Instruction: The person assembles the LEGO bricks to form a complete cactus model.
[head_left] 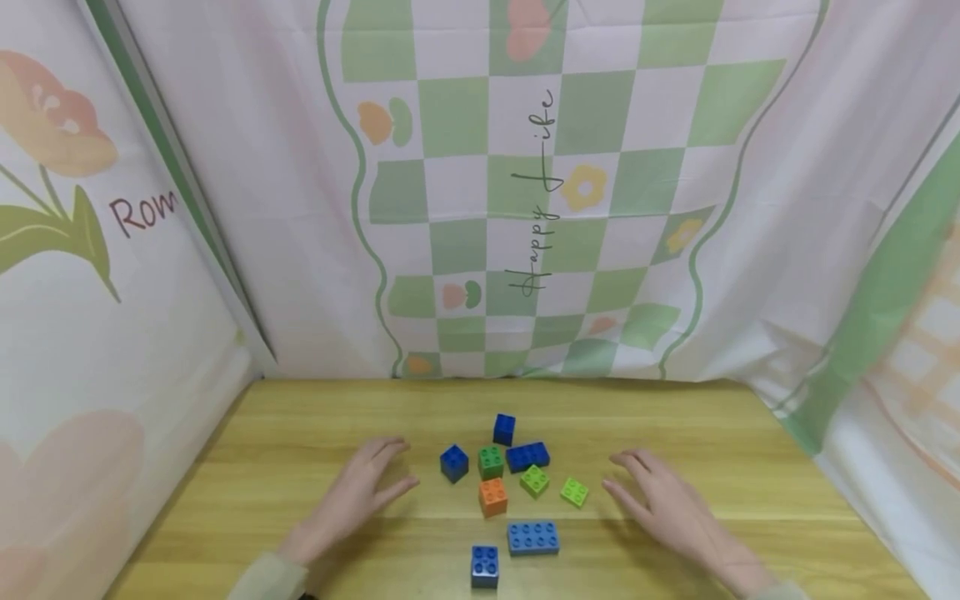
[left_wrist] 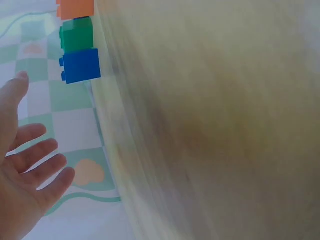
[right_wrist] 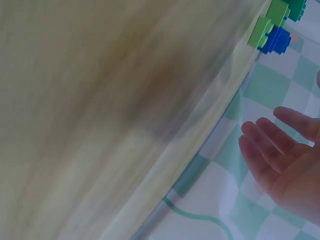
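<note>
Several toy building bricks lie spread on the wooden table between two hands. The left hand (head_left: 356,492) is held left of them with relaxed fingers and nothing in it; nearest to it is a dark blue brick (head_left: 454,463). On the other side, the right hand (head_left: 660,500) also holds nothing, its fingertips beside a flat lime brick (head_left: 574,492). Around the middle are a green brick (head_left: 491,462), an orange brick (head_left: 492,497), a second lime brick (head_left: 535,481) and a long dark blue brick (head_left: 528,457). In the left wrist view the left fingers (left_wrist: 42,162) are spread apart.
Farther back stands another dark blue brick (head_left: 504,429). Closer to the front edge are a long light blue brick (head_left: 533,538) and a square blue brick (head_left: 484,567). A checkered curtain (head_left: 517,208) hangs behind the table (head_left: 315,408), with printed cloth at both sides.
</note>
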